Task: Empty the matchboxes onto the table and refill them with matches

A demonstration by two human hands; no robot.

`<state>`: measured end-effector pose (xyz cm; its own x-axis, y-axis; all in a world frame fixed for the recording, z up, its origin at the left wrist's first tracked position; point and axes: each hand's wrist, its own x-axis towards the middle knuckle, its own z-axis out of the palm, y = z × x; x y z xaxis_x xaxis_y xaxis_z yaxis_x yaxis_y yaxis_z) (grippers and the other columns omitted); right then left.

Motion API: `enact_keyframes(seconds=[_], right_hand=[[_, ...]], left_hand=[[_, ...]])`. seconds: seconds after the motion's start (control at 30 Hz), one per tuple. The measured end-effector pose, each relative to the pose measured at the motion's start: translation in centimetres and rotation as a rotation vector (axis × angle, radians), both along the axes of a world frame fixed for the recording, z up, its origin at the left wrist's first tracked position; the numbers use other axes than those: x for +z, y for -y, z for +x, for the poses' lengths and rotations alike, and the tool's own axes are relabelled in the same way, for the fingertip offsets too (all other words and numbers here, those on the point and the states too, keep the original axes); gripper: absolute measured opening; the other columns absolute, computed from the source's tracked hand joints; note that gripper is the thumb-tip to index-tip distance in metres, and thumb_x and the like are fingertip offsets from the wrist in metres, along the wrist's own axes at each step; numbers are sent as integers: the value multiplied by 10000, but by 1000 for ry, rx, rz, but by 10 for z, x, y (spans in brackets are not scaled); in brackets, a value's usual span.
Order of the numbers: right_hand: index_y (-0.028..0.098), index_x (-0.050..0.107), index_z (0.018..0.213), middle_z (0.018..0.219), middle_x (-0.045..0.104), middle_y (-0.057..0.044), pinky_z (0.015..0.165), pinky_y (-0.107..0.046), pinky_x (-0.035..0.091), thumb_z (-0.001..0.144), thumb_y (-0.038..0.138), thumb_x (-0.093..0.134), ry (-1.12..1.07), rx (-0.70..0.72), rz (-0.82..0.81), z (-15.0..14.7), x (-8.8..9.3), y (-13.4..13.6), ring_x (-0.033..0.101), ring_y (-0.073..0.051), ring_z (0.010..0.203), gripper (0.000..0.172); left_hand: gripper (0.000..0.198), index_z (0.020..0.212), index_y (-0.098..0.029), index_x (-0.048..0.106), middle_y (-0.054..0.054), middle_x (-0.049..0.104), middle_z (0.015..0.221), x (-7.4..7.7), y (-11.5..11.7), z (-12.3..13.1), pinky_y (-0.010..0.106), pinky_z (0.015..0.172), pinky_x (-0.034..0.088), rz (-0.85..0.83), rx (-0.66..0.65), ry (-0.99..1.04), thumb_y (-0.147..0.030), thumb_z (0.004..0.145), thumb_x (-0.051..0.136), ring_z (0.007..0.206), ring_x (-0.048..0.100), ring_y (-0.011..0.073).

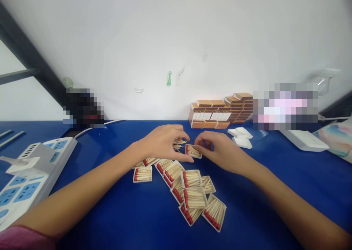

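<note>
A small white match tray [193, 151], filled with red-tipped matches, sits at the middle of the blue table [275, 176], just above the cloth between both hands. The right hand [220, 151] pinches its right end between thumb and fingertips, a narrow grip. The left hand [164, 141] curls over a bunch of loose matches [179, 144] and closes its fingers on them, with its thumb against the tray's left end.

Just in front of the hands, nearer the person, lies a cluster of filled trays [189, 195], overlapping one another. Behind the hands, a stack of brown matchbox sleeves [220, 112] stands against the wall. A few empty white trays [242, 137] lie near the right hand. A power strip [33, 169] lies well apart at the far left and a flat white box [305, 140] at the far right.
</note>
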<state>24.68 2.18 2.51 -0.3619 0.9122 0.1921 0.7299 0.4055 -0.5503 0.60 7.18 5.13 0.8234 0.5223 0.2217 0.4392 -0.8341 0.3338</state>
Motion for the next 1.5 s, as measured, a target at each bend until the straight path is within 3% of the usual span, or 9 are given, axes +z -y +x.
enact_keyframes(seconds=[0.2,0.33,0.5,0.73,1.17,1.27,1.37,1.5], right_hand=[[229,684,863,825,681,-6,649,-308,434,970,286,633,-58,-17,103,-5,-7,0,569,-151,702,132],[219,701,903,825,691,-15,664,-320,436,1006,370,591,-100,-67,120,-6,-7,-2,573,-157,695,214],[194,706,873,710,632,-7,563,-302,398,994,613,543,-302,-103,-186,-6,-3,-4,535,-139,590,466],[194,690,815,549,477,51,455,-264,242,816,757,693,-500,-201,-471,-8,-3,-5,357,-90,477,563],[185,709,778,533,501,46,454,-257,289,813,694,733,-472,-149,-380,-14,-7,-17,411,-97,487,511],[187,703,773,517,498,47,421,-247,285,824,683,729,-512,-119,-344,-14,-10,-19,406,-92,462,500],[186,698,830,533,533,38,379,-236,286,831,692,719,-551,-139,-314,-19,-13,-23,416,-91,434,507],[178,706,886,694,673,-18,439,-256,425,811,675,751,-566,-100,-272,-34,-19,-27,527,-113,501,505]], left_hand=[[394,1046,-193,760,25,654,935,-10,-1,2,298,640,403,89,-18,-28,-562,924,696,725,573,137],[346,1009,-191,756,25,660,924,-10,-4,0,295,675,422,87,3,-6,-522,921,710,731,583,143],[317,1071,-204,759,31,676,956,-7,-7,-3,285,679,433,40,48,71,-477,911,737,761,605,146],[317,1070,-199,758,37,675,977,-9,-11,-6,277,688,445,59,46,67,-469,903,757,760,607,144],[362,1104,-183,747,57,686,1015,-9,-17,-10,318,730,463,136,48,19,-494,918,728,842,627,183],[496,1216,-202,705,72,684,1059,-12,-18,-10,355,854,484,170,45,46,-576,893,738,1011,622,242],[831,1432,-217,571,120,645,1269,-13,-19,-11,450,1070,440,196,15,61,-693,787,787,1251,541,318],[1032,1561,-238,428,156,522,1474,-10,-21,-16,530,1176,369,147,-9,-8,-693,723,824,1404,425,362]])
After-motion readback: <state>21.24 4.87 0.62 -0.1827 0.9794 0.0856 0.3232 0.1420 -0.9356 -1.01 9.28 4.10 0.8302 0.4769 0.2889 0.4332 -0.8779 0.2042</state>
